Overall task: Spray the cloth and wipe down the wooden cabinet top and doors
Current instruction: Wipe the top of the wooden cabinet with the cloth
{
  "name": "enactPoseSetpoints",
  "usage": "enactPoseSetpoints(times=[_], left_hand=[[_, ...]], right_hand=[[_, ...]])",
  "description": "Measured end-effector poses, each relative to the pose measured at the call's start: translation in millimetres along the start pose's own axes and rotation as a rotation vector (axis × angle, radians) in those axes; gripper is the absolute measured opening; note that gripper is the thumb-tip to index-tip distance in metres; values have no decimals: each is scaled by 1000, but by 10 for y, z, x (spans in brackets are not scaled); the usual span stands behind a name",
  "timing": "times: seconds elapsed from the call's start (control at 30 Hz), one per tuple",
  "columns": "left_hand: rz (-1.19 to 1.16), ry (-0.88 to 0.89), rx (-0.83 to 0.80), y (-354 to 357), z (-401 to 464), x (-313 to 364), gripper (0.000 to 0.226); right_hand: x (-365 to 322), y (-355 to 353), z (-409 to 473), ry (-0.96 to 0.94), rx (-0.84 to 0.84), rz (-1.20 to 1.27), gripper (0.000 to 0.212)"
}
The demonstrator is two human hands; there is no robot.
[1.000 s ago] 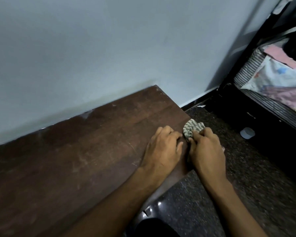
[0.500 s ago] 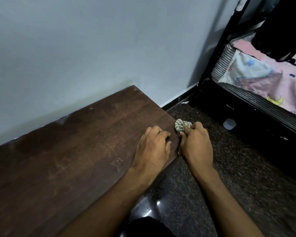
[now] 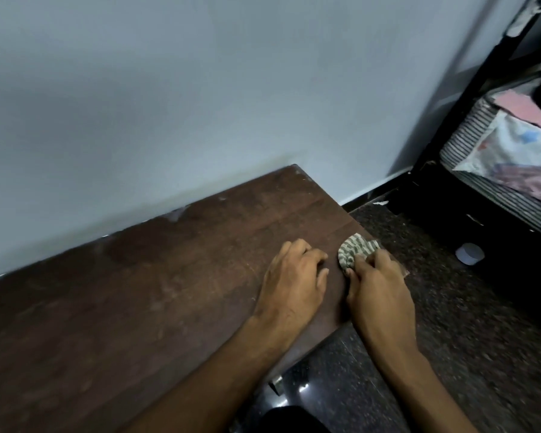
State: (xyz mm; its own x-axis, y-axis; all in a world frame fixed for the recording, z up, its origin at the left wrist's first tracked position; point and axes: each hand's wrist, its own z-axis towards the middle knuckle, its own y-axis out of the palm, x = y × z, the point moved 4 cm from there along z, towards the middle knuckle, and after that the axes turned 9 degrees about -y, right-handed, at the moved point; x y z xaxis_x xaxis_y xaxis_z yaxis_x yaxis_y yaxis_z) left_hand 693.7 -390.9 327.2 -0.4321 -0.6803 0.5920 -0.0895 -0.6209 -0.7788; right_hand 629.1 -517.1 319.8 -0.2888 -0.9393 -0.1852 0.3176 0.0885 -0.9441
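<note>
Room: we saw a pale wall [image 3: 200,89] behind, dark speckled floor [image 3: 450,323] at 4 o'clock.
Cabinet top [image 3: 138,292]: one dark wooden slab; its long axis ran from 8 o'clock to 2 o'clock along the wall.
Cloth [image 3: 355,251]: one striped, bunched wad near the slab's 3 o'clock corner, its length pointing toward 2 o'clock.
Right hand [image 3: 378,295]: we pinched the cloth with curled fingers.
Left hand [image 3: 294,282]: it lay palm down on the wood just beside the cloth, fingers relaxed, holding nothing.
Count: two hands, one white round object [image 3: 469,253] on the floor.
</note>
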Motion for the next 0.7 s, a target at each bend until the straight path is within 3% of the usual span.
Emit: enactPoseSetpoints(times=[0.27, 0.7], left_hand=[[-21, -47, 94, -226, 11, -289, 26], [151, -315, 277, -1145, -13, -1503, 24]], right_hand=[[-287, 82, 173, -66, -40, 16, 16], [-1834, 464, 517, -484, -99, 165, 19]])
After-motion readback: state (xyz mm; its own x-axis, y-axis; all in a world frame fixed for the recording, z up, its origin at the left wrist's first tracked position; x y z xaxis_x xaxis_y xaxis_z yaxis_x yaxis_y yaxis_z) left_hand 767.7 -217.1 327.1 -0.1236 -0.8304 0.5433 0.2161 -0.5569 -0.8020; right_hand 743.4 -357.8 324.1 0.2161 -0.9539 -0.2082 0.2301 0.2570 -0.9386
